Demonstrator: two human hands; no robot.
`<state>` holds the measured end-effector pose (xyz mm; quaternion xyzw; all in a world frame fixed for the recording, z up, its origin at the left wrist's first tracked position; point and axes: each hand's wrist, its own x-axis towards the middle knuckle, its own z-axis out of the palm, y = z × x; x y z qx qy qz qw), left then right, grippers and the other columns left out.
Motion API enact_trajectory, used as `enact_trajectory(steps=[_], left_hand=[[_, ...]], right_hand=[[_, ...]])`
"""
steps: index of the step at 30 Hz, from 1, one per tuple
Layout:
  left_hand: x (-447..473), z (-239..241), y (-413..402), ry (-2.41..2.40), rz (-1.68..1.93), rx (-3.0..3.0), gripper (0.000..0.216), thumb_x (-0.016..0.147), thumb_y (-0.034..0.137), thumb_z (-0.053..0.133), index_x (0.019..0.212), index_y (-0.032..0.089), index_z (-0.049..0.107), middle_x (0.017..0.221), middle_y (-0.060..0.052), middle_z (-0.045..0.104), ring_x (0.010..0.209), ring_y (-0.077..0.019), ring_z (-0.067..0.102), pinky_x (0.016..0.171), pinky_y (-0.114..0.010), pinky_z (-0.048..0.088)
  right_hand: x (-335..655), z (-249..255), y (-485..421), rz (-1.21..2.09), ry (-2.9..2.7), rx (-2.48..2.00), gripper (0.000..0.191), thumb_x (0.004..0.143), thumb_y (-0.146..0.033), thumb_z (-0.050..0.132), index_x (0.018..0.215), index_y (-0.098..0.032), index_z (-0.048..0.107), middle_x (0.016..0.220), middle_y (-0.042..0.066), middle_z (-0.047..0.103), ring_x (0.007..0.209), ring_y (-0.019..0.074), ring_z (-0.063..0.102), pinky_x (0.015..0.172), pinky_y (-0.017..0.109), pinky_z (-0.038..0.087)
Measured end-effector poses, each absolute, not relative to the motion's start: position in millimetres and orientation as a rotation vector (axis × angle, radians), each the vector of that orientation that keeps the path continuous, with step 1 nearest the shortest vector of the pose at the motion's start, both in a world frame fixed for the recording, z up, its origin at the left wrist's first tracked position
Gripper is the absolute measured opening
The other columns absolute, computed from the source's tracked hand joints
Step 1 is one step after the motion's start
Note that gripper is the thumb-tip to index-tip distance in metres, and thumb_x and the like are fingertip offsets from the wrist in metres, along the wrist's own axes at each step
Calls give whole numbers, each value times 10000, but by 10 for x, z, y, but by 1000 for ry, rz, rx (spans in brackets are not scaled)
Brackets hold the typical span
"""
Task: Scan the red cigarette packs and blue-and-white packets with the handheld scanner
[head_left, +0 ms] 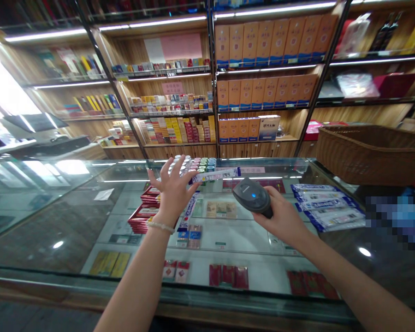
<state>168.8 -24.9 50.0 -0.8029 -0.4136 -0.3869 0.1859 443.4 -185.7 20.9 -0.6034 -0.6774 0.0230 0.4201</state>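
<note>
My right hand [280,216] is closed round a dark grey barcode scanner [253,195] with a small blue light, held over the glass counter [90,216]. My left hand [174,186] is raised beside it, fingers spread, and a long white-and-blue carton [216,175] sits at its fingertips, pointing right; whether the fingers grip it is unclear. Under the left hand lie a stack of red cartons [143,212] and another white-and-blue carton [188,212].
More white-and-blue cartons [328,207] lie on the counter at the right, beneath a wicker basket [370,152]. Small packs [200,163] stand at the counter's far edge. Shelves of boxes [266,41] fill the back wall. A monitor [34,122] stands at the left.
</note>
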Motion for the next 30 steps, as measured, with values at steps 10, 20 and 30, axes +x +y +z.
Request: enact_trajectory(steps=[10, 20, 30], left_hand=[[1713, 524, -270, -1199, -1124, -2269, 184, 903, 425, 735, 1076, 381, 781, 1631, -18, 506, 1541, -395, 354, 1242, -714, -8], [1735, 518, -261, -1192, -1159, -2253, 170, 904, 451, 740, 1044, 365, 783, 1606, -17, 538, 1532, -385, 369, 1245, -711, -54], [1684, 477, -216, -1161, -1105, -2256, 202, 918, 455, 722, 1095, 372, 775, 1638, -14, 497, 1546, -375, 352, 1262, -682, 2]], right_hand=[[4426, 203, -1862, 62, -1704, -1524, 215, 798, -284, 643, 1002, -242, 694, 1162, 84, 676, 1031, 266, 697, 866, 389, 593], [4438, 196, -1854, 56, -1721, -1515, 200, 791, -270, 636, 976, -220, 691, 1147, 97, 667, 1003, 258, 694, 849, 383, 587], [4442, 202, -1849, 47, -1698, -1516, 192, 788, -283, 635, 967, -231, 681, 1139, 90, 672, 1001, 260, 692, 845, 380, 587]])
